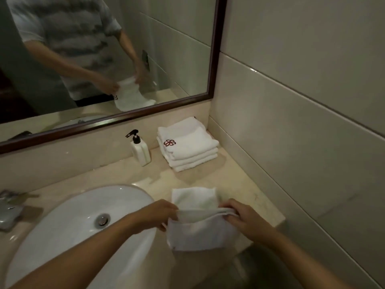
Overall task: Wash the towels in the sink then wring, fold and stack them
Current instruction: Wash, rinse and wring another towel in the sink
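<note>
Folding step, right of sink (62, 236): left hand (160, 213), right hand (243, 217) pinching towel (200, 230); next, likely onto stack (187, 147) beyond.

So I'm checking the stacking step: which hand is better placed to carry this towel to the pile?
Probably the right hand: it grips the towel on the folded stack's side.
</note>
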Demonstrator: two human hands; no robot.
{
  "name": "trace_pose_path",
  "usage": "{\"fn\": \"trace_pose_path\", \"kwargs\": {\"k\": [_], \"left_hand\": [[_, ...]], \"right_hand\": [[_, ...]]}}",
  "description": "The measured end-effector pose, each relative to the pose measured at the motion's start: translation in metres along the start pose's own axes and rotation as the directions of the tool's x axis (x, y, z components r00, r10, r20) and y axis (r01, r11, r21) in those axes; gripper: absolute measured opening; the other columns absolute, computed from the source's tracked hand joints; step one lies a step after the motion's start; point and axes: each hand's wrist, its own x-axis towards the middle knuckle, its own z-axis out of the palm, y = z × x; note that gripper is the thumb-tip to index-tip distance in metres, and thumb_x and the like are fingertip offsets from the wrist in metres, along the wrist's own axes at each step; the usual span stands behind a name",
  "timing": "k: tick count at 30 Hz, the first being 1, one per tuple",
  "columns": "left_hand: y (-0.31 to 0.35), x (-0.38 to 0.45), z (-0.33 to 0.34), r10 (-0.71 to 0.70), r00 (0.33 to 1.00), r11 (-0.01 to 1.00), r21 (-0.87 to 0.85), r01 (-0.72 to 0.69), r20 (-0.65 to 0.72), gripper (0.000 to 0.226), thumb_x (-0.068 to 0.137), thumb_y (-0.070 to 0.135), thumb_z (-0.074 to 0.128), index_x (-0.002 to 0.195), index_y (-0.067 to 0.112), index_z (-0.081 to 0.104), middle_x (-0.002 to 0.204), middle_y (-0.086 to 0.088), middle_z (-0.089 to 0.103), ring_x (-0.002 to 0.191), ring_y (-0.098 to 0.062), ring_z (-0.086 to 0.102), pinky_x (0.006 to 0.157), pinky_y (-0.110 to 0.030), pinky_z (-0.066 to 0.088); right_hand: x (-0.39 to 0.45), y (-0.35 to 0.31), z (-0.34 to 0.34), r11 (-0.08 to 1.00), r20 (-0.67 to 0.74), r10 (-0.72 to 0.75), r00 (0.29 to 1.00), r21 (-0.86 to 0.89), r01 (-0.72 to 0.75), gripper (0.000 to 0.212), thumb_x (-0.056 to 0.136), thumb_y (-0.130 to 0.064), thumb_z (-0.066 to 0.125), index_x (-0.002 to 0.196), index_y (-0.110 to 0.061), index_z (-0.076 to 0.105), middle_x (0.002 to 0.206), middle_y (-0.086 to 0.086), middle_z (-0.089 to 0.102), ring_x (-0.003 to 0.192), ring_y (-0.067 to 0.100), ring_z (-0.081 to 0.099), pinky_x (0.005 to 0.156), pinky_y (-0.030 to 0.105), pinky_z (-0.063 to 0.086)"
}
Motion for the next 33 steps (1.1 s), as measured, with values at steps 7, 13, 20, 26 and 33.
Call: {"fn": "trace_pose_path", "kwargs": {"k": [7,13,20,26,33], "left_hand": [[-0.008,0.077,-0.008,-0.268,0.904,0.784,-0.621,0.002,-0.334,0.026,0.094,0.037,0.052,0.09,0.014,0.064,0.091,-0.009,0.063,0.083,-0.023,0.058,0.075,-0.032,0.047],[-0.049,0.11,-0.003,-0.086,0.917,0.93,-0.361,-0.065,-0.389,0.026,0.082,0.026,0.075,0.107,0.017,0.072,0.095,0.001,0.075,0.089,-0.017,0.071,0.084,-0.037,0.058],[-0.056,0.119,0.026,-0.128,0.833,0.97,-0.241,-0.006,-0.538,0.041,0.082,0.047,0.073,0.1,0.015,0.055,0.09,0.001,0.066,0.077,-0.013,0.065,0.058,-0.025,0.051],[-0.028,0.11,0.004,-0.163,0.964,0.703,-0.71,-0.036,-0.211,0.035,0.082,0.026,0.076,0.111,0.007,0.069,0.093,-0.007,0.076,0.086,-0.023,0.074,0.073,-0.038,0.06],[0.034,0.1,-0.05,0.072,0.818,0.654,-0.592,-0.471,-0.571,0.047,0.086,0.038,0.071,0.128,0.029,0.052,0.119,0.006,0.068,0.103,-0.016,0.068,0.087,-0.042,0.057]], "right_hand": [[0.087,-0.004,0.013,0.917,-0.294,0.331,0.897,0.325,-0.232,0.03,0.095,-0.032,0.064,0.123,-0.024,0.058,0.108,-0.01,0.064,0.091,0.0,0.06,0.07,0.006,0.043],[0.112,0.014,0.056,0.831,-0.194,0.55,0.813,0.22,-0.51,0.096,0.079,-0.048,0.079,0.152,-0.014,0.026,0.149,0.008,0.034,0.138,0.029,0.038,0.106,0.035,0.035],[0.107,0.024,0.085,0.701,-0.174,0.712,0.68,0.215,-0.68,0.099,0.081,-0.07,0.064,0.155,-0.016,0.027,0.152,0.01,0.044,0.137,0.03,0.045,0.11,0.038,0.037],[0.12,-0.001,0.046,0.839,-0.274,0.544,0.793,0.19,-0.51,0.065,0.088,-0.055,0.065,0.135,-0.011,0.051,0.131,0.012,0.062,0.12,0.032,0.059,0.097,0.036,0.045],[0.158,-0.062,-0.045,0.951,-0.42,0.284,0.862,0.234,-0.2,0.061,0.08,-0.047,0.079,0.127,-0.015,0.057,0.116,0.002,0.066,0.106,0.024,0.062,0.084,0.032,0.047]]}}
